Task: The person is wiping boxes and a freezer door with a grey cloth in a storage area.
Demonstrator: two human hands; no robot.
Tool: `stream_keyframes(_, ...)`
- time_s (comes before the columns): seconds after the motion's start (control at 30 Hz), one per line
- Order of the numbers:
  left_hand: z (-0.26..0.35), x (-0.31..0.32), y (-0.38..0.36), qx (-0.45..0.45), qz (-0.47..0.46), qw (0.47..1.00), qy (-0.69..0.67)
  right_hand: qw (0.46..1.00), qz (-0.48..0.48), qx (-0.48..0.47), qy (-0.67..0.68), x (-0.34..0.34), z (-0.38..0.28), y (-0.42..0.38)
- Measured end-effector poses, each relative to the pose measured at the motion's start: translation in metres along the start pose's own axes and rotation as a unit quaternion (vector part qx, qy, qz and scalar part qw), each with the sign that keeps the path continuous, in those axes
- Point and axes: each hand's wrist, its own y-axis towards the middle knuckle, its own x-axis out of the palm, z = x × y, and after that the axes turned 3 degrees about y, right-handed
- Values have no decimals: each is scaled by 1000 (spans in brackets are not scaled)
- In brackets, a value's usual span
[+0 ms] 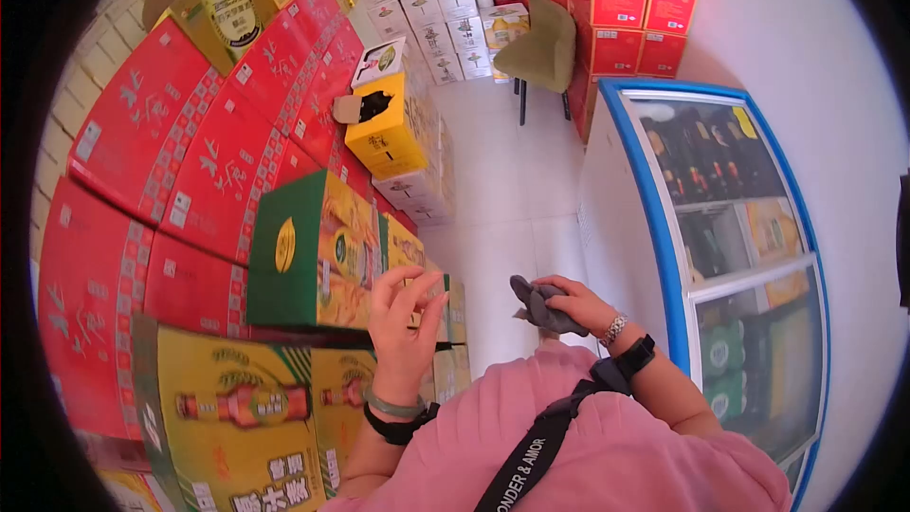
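My right hand (578,305) is closed on a bunched dark grey cloth (555,311), held in front of my body above the pale floor. Part of the cloth sticks out past the fingertips. Raised beside the stacked cartons is my left hand (403,322), its fingers bent and apart, with a gap between thumb and forefinger and nothing visible in it. Just behind that hand stands a green and yellow carton (294,251). Below it are yellow beer cartons (242,408) with a bottle printed on them.
Red cartons (142,123) fill the left side. An opened yellow carton (391,137) sits on white ones in the aisle. Ahead is an olive chair (540,47) by stacked red boxes (621,0). A blue-edged glass-top cooler (654,218) lines the right. Tiled floor (502,180) runs between.
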Motion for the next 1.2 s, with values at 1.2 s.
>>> stream_keyframes(1.2, -446, 273, 636, -8, -175, 981, 87, 998, 33, 16, 50, -310, -347, 671)
